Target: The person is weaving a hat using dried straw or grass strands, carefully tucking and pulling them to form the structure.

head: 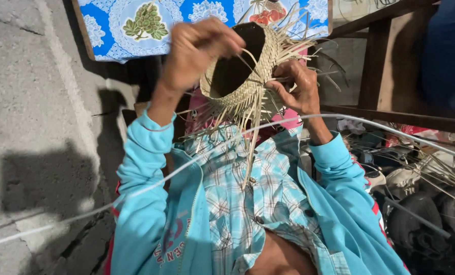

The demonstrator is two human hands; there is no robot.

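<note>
The basket, held up before the chest, has its round body woven, but loose strips still stick out at the rim unfinished, with the left hand pinching one and the right hand gripping the edge.

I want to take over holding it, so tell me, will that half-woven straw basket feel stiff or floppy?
The basket probably feels light: thin straw, hollow inside. Its woven wall likely holds shape, since it stays round between the left hand and right hand. The loose strips dangle, so they are probably floppy and easily bent.
</note>
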